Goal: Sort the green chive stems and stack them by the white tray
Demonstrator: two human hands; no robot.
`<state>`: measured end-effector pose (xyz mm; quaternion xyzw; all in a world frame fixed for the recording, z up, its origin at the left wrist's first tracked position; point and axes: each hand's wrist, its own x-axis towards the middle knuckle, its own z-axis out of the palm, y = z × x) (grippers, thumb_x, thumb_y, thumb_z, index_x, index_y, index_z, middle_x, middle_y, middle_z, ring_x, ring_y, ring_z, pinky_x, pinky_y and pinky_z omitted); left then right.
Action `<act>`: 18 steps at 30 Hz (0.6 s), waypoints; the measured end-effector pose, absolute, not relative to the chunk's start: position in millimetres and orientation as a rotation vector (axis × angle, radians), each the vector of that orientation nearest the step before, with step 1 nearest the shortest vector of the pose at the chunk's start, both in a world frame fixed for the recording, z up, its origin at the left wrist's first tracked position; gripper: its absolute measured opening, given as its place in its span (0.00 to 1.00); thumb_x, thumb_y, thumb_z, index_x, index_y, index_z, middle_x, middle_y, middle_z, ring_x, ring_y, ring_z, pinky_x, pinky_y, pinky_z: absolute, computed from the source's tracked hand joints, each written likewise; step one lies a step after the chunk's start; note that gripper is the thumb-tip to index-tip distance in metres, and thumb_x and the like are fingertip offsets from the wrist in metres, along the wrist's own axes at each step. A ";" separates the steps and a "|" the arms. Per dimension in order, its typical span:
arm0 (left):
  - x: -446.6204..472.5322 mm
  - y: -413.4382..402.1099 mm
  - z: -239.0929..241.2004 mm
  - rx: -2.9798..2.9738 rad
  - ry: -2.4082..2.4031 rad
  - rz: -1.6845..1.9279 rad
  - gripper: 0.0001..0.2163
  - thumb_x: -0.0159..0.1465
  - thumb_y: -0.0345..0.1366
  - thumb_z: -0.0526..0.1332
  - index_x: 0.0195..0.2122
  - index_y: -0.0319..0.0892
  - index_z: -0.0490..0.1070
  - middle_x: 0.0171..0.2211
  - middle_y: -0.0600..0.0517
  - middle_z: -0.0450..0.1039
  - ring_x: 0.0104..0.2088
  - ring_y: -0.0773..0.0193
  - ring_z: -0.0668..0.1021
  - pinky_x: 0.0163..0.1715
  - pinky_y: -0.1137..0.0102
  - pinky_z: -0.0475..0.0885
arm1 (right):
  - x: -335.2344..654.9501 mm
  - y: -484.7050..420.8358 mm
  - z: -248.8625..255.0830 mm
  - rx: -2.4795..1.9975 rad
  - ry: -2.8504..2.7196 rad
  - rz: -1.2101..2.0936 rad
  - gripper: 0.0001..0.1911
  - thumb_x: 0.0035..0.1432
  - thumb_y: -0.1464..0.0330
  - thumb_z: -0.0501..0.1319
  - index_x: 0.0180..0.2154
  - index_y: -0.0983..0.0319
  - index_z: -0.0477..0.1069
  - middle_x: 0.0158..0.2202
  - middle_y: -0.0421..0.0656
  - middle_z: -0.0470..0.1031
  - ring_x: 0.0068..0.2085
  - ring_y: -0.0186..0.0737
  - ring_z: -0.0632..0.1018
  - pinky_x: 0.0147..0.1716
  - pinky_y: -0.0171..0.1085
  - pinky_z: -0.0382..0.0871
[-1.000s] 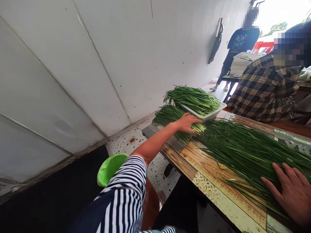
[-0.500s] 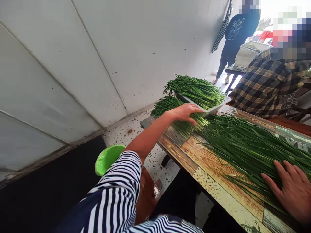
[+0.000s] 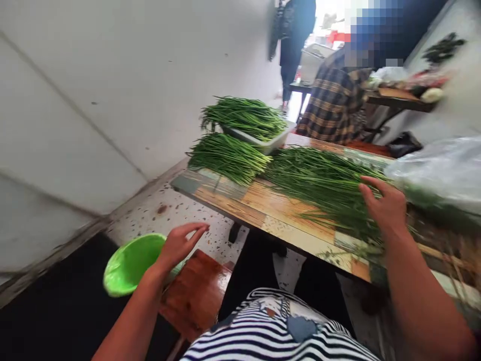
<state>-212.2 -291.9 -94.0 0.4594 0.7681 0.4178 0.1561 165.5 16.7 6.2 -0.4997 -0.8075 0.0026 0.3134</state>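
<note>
A: First item?
B: Long green stalks, loose spread, one. It lay along the middle of the worktop, ends uneven.
A: And the right hand?
B: At the near right edge of that spread, thumb and fingers apart, with nothing seen gripped. Whether it touched the stalks, I could not tell.
A: Next?
B: Bundle, one, just left of the spread, pale ends lined up toward the right. Behind it, a white tray with a heaped load of the same stalks.
A: Done and left?
B: By my judgement, bundle and load were in order; the spread was outstanding, a sizeable share.
A: The left hand?
B: Off the worktop, beside the green bin, fingertips near one another, nothing visible in it; whether they met was unclear.
A: Remainder?
B: Wooden stool, near side; clear plastic bag, right; co-worker in a plaid shirt, far side.
</note>
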 end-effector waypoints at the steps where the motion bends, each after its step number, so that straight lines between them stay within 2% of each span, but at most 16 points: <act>1: -210.3 -302.1 -115.3 1.327 2.201 1.117 0.11 0.56 0.51 0.61 0.34 0.58 0.79 0.34 0.57 0.81 0.40 0.54 0.80 0.45 0.60 0.74 | 172.3 15.8 10.1 -1.378 -2.061 0.072 0.29 0.63 0.51 0.47 0.40 0.68 0.76 0.37 0.52 0.79 0.39 0.42 0.77 0.41 0.40 0.68; 4: -195.2 -323.4 -165.2 1.316 2.156 0.968 0.15 0.61 0.51 0.55 0.39 0.54 0.78 0.41 0.55 0.80 0.44 0.55 0.79 0.50 0.60 0.72 | 193.3 3.4 13.3 -1.419 -1.972 0.258 0.32 0.63 0.49 0.47 0.29 0.68 0.75 0.25 0.47 0.76 0.28 0.34 0.74 0.33 0.35 0.66; 7: -165.1 -330.4 -189.5 1.346 1.988 0.840 0.17 0.64 0.49 0.53 0.41 0.47 0.78 0.43 0.51 0.79 0.45 0.58 0.78 0.50 0.64 0.71 | 206.8 -27.9 9.7 -1.364 -2.035 0.378 0.31 0.62 0.48 0.47 0.24 0.64 0.73 0.20 0.44 0.73 0.25 0.35 0.72 0.29 0.35 0.65; 11: -121.8 -316.7 -196.3 1.462 1.774 0.718 0.16 0.66 0.46 0.52 0.43 0.45 0.77 0.44 0.50 0.78 0.45 0.61 0.77 0.49 0.67 0.70 | 223.4 -81.6 -4.5 -1.372 -2.320 0.305 0.28 0.60 0.48 0.50 0.18 0.60 0.68 0.16 0.41 0.68 0.21 0.36 0.68 0.22 0.36 0.58; 14: -99.5 -302.1 -193.1 1.618 1.729 0.541 0.14 0.65 0.42 0.54 0.42 0.44 0.77 0.42 0.48 0.77 0.44 0.59 0.76 0.48 0.66 0.69 | 232.8 -114.1 -21.1 -1.318 -2.325 0.157 0.25 0.61 0.52 0.49 0.21 0.59 0.69 0.21 0.42 0.72 0.24 0.38 0.72 0.26 0.36 0.62; 18: -89.3 -286.8 -185.4 1.720 1.799 0.239 0.13 0.64 0.38 0.54 0.41 0.42 0.77 0.39 0.45 0.75 0.43 0.56 0.74 0.46 0.64 0.67 | 226.8 -132.8 -33.9 -1.186 -2.336 0.065 0.17 0.61 0.61 0.51 0.27 0.59 0.72 0.28 0.45 0.75 0.32 0.43 0.74 0.33 0.39 0.67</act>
